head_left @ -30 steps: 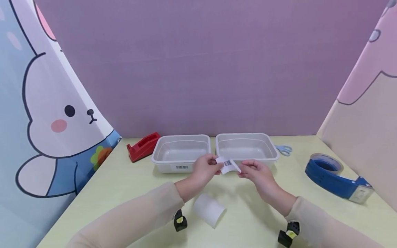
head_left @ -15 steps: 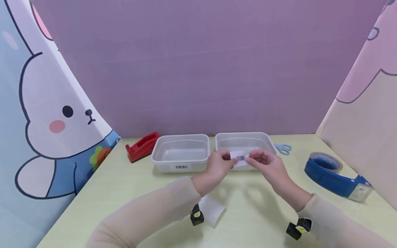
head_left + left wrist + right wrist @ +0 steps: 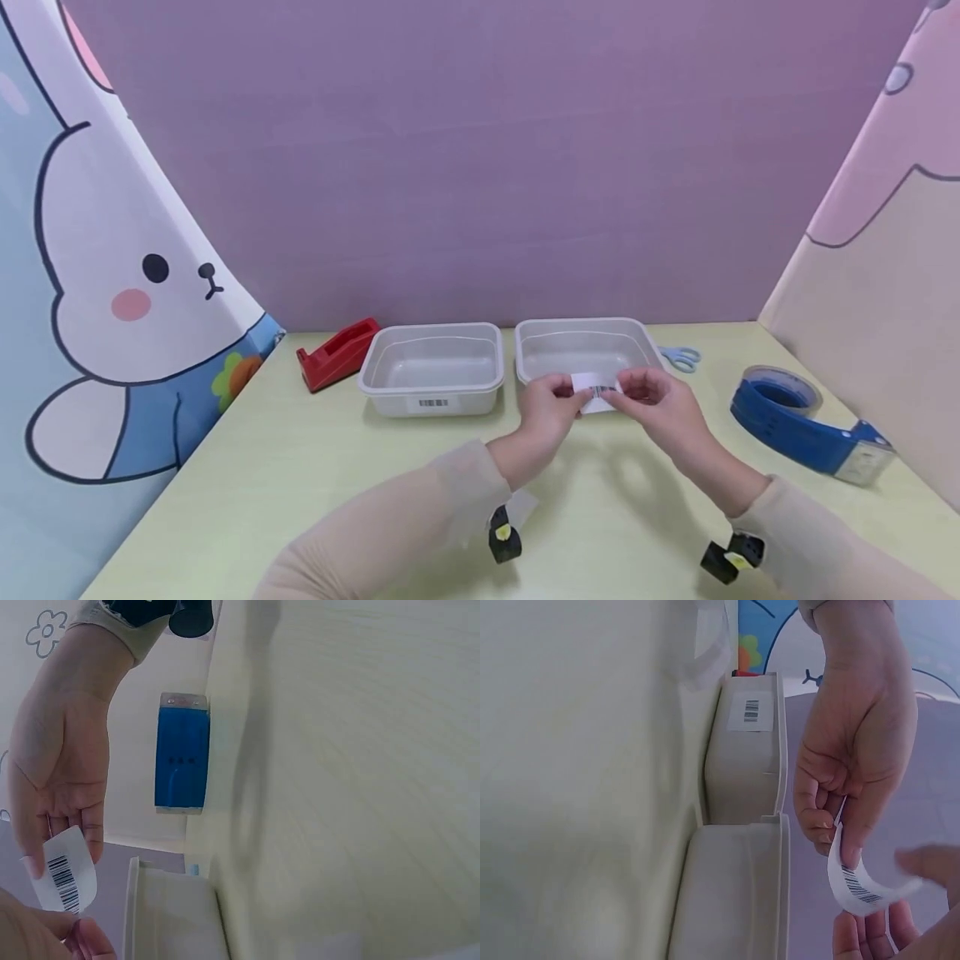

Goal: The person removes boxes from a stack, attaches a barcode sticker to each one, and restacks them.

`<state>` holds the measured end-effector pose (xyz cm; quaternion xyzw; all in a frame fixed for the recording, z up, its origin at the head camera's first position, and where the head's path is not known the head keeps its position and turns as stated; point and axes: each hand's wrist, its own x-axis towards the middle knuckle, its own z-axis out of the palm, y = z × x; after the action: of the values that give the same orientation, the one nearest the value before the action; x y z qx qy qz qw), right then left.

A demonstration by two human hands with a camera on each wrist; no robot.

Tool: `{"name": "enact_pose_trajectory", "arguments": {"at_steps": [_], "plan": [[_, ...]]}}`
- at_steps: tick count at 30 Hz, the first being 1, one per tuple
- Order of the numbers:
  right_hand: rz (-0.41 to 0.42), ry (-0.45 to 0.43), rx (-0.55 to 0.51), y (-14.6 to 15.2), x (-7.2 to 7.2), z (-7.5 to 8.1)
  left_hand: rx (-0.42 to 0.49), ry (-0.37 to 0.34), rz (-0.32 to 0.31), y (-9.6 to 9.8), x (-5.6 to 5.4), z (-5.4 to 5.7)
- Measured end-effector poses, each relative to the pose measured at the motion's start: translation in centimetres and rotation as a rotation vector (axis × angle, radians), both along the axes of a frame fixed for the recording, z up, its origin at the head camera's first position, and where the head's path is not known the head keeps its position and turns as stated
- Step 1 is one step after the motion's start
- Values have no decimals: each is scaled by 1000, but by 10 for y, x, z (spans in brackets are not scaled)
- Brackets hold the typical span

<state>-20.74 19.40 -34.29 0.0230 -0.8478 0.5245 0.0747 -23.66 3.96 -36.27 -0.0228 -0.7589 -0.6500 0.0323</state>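
Note:
A white barcode label (image 3: 597, 392) is held up between my two hands, just before the right-hand plastic box (image 3: 581, 325). My left hand (image 3: 543, 417) pinches its left end between thumb and fingers. At the other end, my right hand (image 3: 667, 417) holds it with thumb and fingertips. The right wrist view shows the label (image 3: 855, 889) bent into a curve, and my right thumb (image 3: 930, 862) is blurred there. On the left-hand plastic box (image 3: 431, 379), a similar barcode label (image 3: 432, 403) is stuck to the front wall.
A red tape dispenser (image 3: 337, 357) stands left of the boxes. Light-blue scissors (image 3: 681, 358) lie behind the right box's right side. A blue tape gun (image 3: 802, 429) lies at the right. A piece of white paper (image 3: 522, 507) is mostly hidden behind my left sleeve.
Both hands have moved right with the label, from between the boxes to before the right box. My right fingers have come closer to the barcode. The left forearm now covers most of the curled paper.

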Motion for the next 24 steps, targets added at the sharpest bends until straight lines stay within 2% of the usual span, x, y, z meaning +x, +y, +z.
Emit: {"name": "enact_pose_trajectory", "arguments": {"at_steps": [4,10,19,24], "plan": [[-61,-94,-10,8,-5,-7,51,-12,9,0,-1,-8],[-39,-247,-124,18,-12,-20,99,-63,19,-1,-6,-22],[-71,-305,-293,23,-22,-36,91,-141,8,-3,-12,-36],[-95,-325,-329,22,-28,-45,100,-194,15,-4,-19,-41]]}}
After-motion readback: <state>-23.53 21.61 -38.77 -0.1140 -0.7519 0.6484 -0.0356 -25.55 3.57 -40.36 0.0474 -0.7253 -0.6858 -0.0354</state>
